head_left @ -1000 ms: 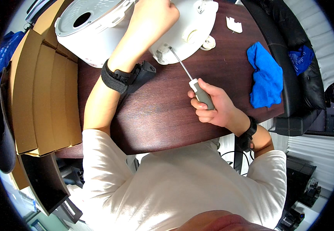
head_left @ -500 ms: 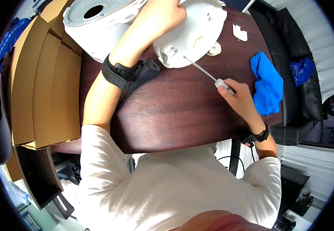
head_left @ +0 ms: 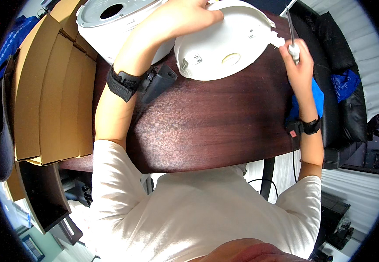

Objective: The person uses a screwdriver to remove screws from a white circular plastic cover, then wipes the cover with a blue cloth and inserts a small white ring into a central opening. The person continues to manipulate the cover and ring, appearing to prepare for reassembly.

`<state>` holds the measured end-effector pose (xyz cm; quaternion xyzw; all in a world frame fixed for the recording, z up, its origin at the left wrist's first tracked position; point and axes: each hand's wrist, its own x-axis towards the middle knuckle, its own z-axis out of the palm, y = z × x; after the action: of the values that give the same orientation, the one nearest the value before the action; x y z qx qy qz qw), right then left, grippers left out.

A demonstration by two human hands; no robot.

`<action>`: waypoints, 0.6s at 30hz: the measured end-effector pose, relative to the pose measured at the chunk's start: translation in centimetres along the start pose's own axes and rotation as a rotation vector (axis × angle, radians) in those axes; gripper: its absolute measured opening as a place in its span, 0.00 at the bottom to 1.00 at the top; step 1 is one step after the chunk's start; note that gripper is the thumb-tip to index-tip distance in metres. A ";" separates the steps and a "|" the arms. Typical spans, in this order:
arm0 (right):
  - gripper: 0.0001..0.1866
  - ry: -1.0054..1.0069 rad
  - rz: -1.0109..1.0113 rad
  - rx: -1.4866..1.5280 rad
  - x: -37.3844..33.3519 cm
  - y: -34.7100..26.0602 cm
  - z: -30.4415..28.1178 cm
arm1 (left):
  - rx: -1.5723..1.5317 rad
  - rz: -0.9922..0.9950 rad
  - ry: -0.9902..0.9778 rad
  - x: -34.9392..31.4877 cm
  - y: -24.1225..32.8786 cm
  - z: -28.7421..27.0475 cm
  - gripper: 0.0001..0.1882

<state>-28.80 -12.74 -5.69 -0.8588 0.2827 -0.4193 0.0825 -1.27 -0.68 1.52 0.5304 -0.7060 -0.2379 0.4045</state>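
A white plastic lid-like cover [head_left: 215, 46], oval with a curved edge, is on the dark table beside a white appliance body [head_left: 110, 39]. My left hand [head_left: 189, 17] reaches across to the cover's far side, its thumb over the surface; its other fingers are partly cut off by the top edge. At the right, my right hand [head_left: 300, 65] is closed around the handle of a screwdriver [head_left: 293, 50], whose shaft points away from me. A small white plastic piece [head_left: 277, 40] is right by the fingertips of that hand, at the cover's edge; whether they touch it is unclear.
Tall cardboard [head_left: 54, 96] stands along the left of the table [head_left: 211, 122]. A blue cloth [head_left: 317, 98] lies partly behind my right forearm. Beyond the right edge is a black sofa [head_left: 335, 48] with another blue cloth [head_left: 346, 85] on it.
My right hand has moved away and right with the screwdriver, which has swung from pointing left to pointing away. The cover has shifted right under my left hand. A round cream piece no longer shows.
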 end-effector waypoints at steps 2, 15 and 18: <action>0.10 0.022 -0.142 -0.046 2.1 -0.3 0.0 | -0.021 -0.020 -0.064 0.7 -0.5 -0.3 0.22; 0.15 -0.134 -0.190 -0.016 5.0 -1.9 0.2 | 0.087 0.115 -0.005 1.0 -2.8 1.8 0.22; 0.12 -0.021 -0.047 0.039 4.5 -0.5 0.7 | 0.168 0.046 0.026 1.1 -4.3 1.2 0.22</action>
<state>-25.83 -14.93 -2.95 -0.8677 0.2534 -0.4176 0.0924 0.02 -3.26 -2.08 0.5494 -0.7300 -0.1615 0.3730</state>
